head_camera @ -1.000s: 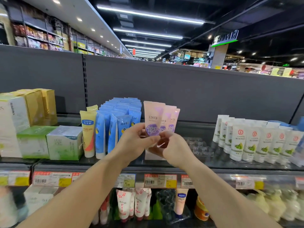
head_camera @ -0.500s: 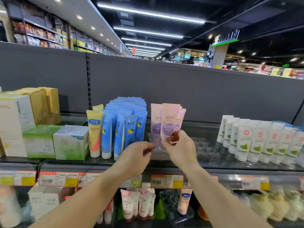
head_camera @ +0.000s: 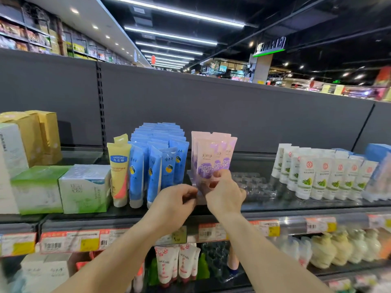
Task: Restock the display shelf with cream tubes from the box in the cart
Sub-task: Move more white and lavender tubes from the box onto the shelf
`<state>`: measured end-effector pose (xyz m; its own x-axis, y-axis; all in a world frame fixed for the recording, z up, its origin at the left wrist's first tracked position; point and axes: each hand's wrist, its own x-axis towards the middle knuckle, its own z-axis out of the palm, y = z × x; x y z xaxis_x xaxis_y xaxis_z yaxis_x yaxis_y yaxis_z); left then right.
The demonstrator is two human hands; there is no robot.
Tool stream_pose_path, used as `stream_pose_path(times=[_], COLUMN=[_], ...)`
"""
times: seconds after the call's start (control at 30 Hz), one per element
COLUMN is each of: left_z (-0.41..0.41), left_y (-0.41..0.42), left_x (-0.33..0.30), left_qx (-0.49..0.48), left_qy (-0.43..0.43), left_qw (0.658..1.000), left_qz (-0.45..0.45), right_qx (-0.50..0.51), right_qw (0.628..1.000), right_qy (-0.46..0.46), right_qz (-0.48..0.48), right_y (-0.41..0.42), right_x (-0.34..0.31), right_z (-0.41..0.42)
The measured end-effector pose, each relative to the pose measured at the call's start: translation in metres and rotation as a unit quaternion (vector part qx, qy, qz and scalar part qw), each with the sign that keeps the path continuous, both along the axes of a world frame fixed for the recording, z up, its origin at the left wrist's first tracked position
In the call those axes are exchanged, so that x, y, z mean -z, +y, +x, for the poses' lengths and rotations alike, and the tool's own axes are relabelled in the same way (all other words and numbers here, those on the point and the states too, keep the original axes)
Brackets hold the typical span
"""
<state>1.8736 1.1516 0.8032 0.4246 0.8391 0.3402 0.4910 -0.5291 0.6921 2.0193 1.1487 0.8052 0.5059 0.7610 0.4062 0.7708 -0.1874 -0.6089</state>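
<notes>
Right hand (head_camera: 225, 196): fingertips pinch the lower part of the front pink cream tube (head_camera: 206, 166), thumb and forefinger closed on its purple label. Left hand (head_camera: 173, 205): fingers curled inward just left of the same tube's base; whether they grip it or anything else cannot be told, as the knuckles hide the fingertips. Pink cream tubes: at least 3 in a tight cluster, upright, crimped ends up, standing on the display shelf (head_camera: 275, 206); their caps sit behind the hands, so the exact footing cannot be seen. Immediately left of the pink cluster: blue tubes (head_camera: 160, 157), several rows deep, upright, the nearest almost touching the pink ones. Left of those: 1 yellow tube (head_camera: 119, 170), upright, labelled Vaseline. Further left of the pink cluster: 2 wrapped green-and-white boxes (head_camera: 84, 188) side by side, with tall cartons (head_camera: 31, 138) behind them. Immediately right of the pink cluster: clear plastic tray (head_camera: 251, 185), moulded pockets visible. Well right of the pink cluster: white tubes (head_camera: 323, 176) with green leaf print and red emblem, upright in a row. Below the pink cluster: price tag strip (head_camera: 69, 243) along the shelf edge, red and yellow labels, and a lower shelf with white-and-red tubes (head_camera: 175, 265). Behind the pink cluster: grey back panel (head_camera: 232, 115).
</notes>
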Motion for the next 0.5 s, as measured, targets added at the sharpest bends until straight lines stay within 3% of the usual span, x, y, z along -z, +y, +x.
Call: stream_pose_path(times=[0.27,0.5], left_z=[-0.001,-0.001], left_y=[0.003,-0.011], left_x=[0.001,-0.008], left_qx=[0.016,-0.002], left_qy=[-0.01,0.018], left_qw=[1.0,1.0], left_qz=[-0.007,-0.007], right_qx=[0.037,0.008], right_qw=[0.998,0.998], right_qy=[-0.027,-0.038], right_qz=[-0.035,-0.039], right_y=[0.0,-0.024], right_x=[0.001,-0.006], right_z=[-0.002,-0.001])
